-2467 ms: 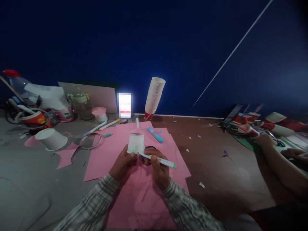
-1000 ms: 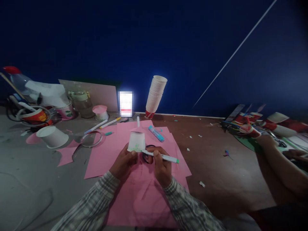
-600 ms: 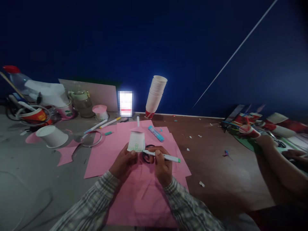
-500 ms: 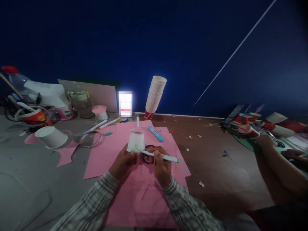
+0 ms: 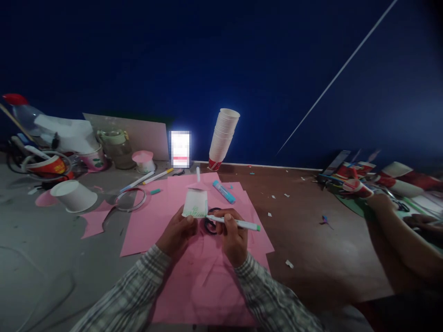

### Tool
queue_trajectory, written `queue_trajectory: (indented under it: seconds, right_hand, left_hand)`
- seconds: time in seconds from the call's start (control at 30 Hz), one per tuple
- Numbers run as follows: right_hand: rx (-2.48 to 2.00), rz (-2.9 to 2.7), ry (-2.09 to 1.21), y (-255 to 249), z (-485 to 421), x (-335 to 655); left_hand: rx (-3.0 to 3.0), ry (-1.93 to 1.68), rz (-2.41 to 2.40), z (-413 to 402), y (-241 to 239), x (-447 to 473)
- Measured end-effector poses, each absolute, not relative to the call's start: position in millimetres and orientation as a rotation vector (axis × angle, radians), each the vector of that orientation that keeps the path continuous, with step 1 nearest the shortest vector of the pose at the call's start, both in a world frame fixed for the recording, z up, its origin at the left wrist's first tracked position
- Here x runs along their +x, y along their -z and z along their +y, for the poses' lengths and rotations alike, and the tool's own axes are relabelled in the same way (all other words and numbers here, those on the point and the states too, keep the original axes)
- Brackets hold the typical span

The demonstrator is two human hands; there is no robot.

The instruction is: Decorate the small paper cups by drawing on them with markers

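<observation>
Left hand (image 5: 177, 233) gripped upturned white paper cup (image 5: 195, 203) near rim, above pink paper sheet (image 5: 194, 258). Right hand (image 5: 234, 240) pinched green marker (image 5: 234, 223), tip touching cup wall. Cup probably light, thin, crushed easily; hold gently near stiffer rim. Scissors (image 5: 210, 224) lay just behind cup.

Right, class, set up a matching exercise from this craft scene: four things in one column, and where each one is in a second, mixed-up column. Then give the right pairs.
Things:
1. green marker
2. small paper cup
3. tall stack of cups
4. blue glue stick

Places:
A. standing by the blue wall
B. held in the left hand
C. lying on the pink paper
D. held in the right hand, tip at the cup

Pairs: 1-D, 2-B, 3-A, 4-C
</observation>
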State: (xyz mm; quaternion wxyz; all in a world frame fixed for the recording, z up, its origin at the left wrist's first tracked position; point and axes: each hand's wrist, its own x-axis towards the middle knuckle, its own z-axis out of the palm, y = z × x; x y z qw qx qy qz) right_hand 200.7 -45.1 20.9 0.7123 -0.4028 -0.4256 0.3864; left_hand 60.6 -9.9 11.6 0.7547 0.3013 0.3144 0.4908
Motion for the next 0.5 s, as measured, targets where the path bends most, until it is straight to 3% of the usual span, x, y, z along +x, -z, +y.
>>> queue_trajectory:
  seconds: [0.5]
  right_hand:
    - [-0.947,-0.950,-0.823,-22.2,-45.5,202.7]
  left_hand:
    - [0.652,-1.058,0.686,-10.0,-11.5,60.0]
